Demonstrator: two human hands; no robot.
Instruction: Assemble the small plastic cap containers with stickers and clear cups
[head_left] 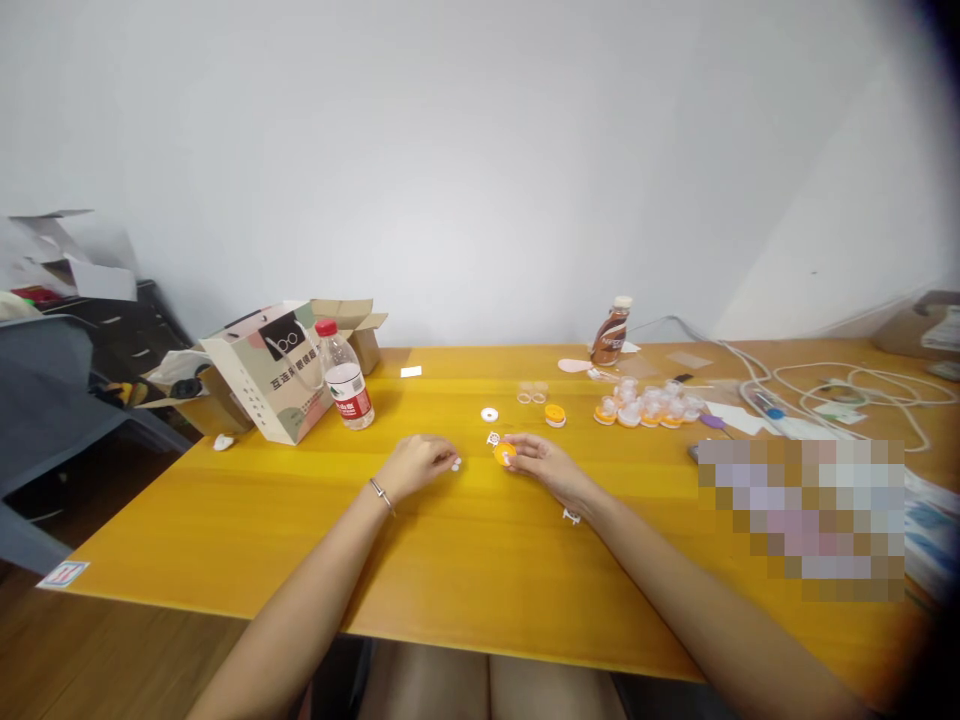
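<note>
My right hand (551,468) grips a round orange disc (504,454) by its edge, between thumb and fingers, just over the table. My left hand (417,466) is closed, its fingertips pinched at some small white pieces (456,464); their kind is too small to make out. Beyond the orange disc lie a white ship's-wheel-shaped piece (493,439) and a white ring (490,414). Another white wheel-shaped piece (571,517) is partly covered by my right wrist. An orange and white round part (555,415) rests behind my right hand.
Two clear rings (532,393) lie farther back. Several clear-topped orange containers (649,403) cluster at the right, near a brown drink bottle (611,332) and white cables (847,385). At left stand a water bottle (347,380), a paper bag (274,375) and cardboard boxes (360,335).
</note>
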